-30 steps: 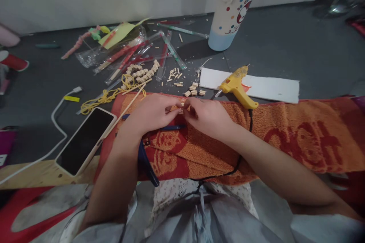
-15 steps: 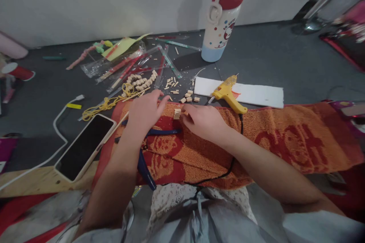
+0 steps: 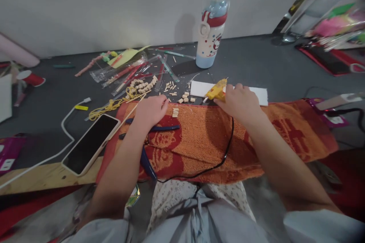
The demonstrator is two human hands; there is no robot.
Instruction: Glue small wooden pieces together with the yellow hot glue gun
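My right hand (image 3: 242,104) is closed around the handle of a yellow hot glue gun (image 3: 217,89), which rests over a white board (image 3: 197,88) with its nozzle pointing left. My left hand (image 3: 151,111) lies at the towel's back edge, thumb and fingers drawn together; whatever they may pinch is too small to make out. Between the hands, a small stack of short wooden sticks (image 3: 175,112) sits on the orange and red towel (image 3: 199,140). Behind it are loose cut sticks (image 3: 170,86) and little glued bundles (image 3: 186,97). Blue-handled pliers (image 3: 165,128) lie partly under my left forearm.
A phone (image 3: 91,144) and a white cable (image 3: 63,121) lie at left. Yellow string (image 3: 107,108), a chain of stick bundles (image 3: 145,84) and plastic-wrapped sticks (image 3: 125,74) are behind my left hand. A bottle (image 3: 210,41) stands at the back. The gun's black cord (image 3: 228,148) crosses the towel.
My right hand has left the small stick stack, moved right and taken hold of the glue gun. My left hand's thumb and fingers have come together. The view has shifted slightly.
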